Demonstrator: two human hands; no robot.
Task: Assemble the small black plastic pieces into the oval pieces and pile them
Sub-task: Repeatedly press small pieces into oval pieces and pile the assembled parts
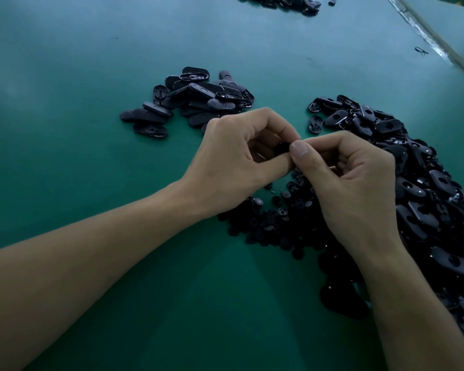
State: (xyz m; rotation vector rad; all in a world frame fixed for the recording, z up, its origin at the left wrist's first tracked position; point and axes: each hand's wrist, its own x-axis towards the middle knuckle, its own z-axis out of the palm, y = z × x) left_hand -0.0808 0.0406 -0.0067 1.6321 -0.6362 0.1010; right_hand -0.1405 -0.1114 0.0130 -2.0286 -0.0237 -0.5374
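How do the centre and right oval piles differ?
The centre pile is small and compact; the right pile is much larger and runs off the frame's lower edge. Right pile ovals show open round holes; centre pile tops mostly look closed. Both: black ovals on the green table.

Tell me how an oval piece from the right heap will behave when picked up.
Probably stiff: the oval pieces keep crisp moulded edges in the heap. Likely light, as they rest loosely at odd angles. Glossy faces hint at slipperiness; the flat shape makes rolling unlikely.
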